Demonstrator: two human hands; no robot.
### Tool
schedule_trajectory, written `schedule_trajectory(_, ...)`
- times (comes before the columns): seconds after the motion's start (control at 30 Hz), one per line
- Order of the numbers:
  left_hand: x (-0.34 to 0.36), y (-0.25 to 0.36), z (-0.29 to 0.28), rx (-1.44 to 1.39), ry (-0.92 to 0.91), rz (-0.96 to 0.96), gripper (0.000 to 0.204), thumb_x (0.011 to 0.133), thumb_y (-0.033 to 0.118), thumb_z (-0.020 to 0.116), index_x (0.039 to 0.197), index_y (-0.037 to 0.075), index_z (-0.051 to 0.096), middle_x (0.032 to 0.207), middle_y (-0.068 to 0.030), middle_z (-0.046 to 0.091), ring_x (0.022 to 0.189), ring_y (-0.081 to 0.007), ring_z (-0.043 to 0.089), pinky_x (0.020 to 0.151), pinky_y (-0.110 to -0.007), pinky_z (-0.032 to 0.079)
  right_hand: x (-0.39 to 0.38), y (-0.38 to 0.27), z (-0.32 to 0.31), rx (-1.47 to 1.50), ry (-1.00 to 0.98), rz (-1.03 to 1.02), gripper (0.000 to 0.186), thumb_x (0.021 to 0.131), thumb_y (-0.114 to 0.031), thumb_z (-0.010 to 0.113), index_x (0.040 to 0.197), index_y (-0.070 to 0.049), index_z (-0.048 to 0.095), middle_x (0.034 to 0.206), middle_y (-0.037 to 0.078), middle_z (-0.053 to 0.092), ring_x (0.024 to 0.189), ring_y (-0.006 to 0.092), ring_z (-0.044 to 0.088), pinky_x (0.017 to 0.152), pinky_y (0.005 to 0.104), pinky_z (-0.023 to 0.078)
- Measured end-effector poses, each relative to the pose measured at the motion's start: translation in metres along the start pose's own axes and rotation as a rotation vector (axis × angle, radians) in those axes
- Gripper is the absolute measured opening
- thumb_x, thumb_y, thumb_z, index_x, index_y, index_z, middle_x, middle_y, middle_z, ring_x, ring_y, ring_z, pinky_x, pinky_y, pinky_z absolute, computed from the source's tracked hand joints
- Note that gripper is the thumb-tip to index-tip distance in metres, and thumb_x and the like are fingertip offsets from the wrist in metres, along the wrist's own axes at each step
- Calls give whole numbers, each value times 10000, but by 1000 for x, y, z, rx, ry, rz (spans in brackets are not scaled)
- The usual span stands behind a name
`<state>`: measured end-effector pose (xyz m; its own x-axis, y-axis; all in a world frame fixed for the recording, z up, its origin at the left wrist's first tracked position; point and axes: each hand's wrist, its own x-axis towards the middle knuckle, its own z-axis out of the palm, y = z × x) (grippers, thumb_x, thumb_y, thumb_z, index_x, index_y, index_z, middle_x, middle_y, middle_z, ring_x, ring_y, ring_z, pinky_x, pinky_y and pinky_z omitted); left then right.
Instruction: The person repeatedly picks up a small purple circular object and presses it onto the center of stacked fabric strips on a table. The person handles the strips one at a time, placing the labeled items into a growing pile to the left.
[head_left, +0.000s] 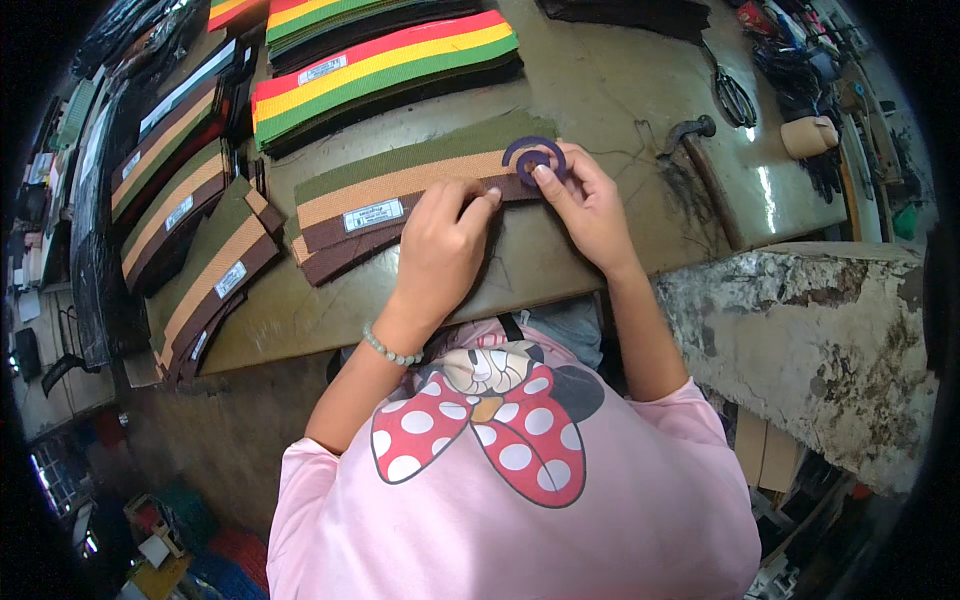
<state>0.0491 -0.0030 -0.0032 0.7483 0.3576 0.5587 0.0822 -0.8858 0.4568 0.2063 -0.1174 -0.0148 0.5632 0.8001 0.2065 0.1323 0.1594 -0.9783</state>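
Glossy and olive-brown, the surface point(595, 85) ran toward a dark fisheye rim, where clutter blurred past naming. Around the red-yellow-green strip stack point(390, 73), much was only partly seen: another striped stack point(345, 10) beyond it was cut off by the upper edge, and the blades of the scissors point(734, 100) to its right were hard to make out.

On the person's side of that landmark lay the olive-tan-brown strip stack point(395, 186). Its right end was partly covered by the right hand point(592, 205), and the left hand point(450, 235) hid some of its lower edge. Its long axis ran sideways, climbing gently to the right, roughly parallel to the landmark's; the white label point(373, 215) sat toward the left end.

The right grip pinched a dark purple spiral piece point(522, 165) against that right end, thumb on top, the other fingers mostly hidden behind; the material could not be told. The left grip was curled, thumb and forefinger close together over the brown band; whether they pinched anything could not be seen.
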Motion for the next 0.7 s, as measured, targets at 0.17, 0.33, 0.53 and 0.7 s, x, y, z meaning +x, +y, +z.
schedule_trajectory(0.17,-20,2,-7,-111,28,-40,147,792,-51,690,931,-33,649,974,-162,624,1008,-352,635,863,-428,518,0,2,-7,-336,-130,-203,173,926,-141,681,972,24,655,1154,129,647,1106,265,601,1016,368,430)
schedule_trajectory(0.33,-23,5,-5,-159,61,-112,119,815,-57,687,925,-31,647,988,-170,627,1059,-367,632,880,-438,517,-1,0,-9,-445,-211,-284,160,899,-127,697,956,12,642,1202,134,642,1203,306,559,1064,415,387)
schedule_trajectory(0.53,-23,3,-5,-220,77,-186,104,821,-57,697,914,-21,666,954,-151,649,1053,-350,650,896,-424,518,-1,0,-10,-489,-235,-318,121,887,-90,693,926,1,623,1227,131,641,1223,320,554,1085,442,366)
schedule_trajectory(0.7,-27,2,-11,-321,59,-168,132,778,3,768,847,-8,656,917,-123,656,1030,-321,652,874,-393,516,0,0,-11,-500,-244,-340,110,917,-83,664,964,8,625,1234,137,634,1223,299,556,1086,417,369)
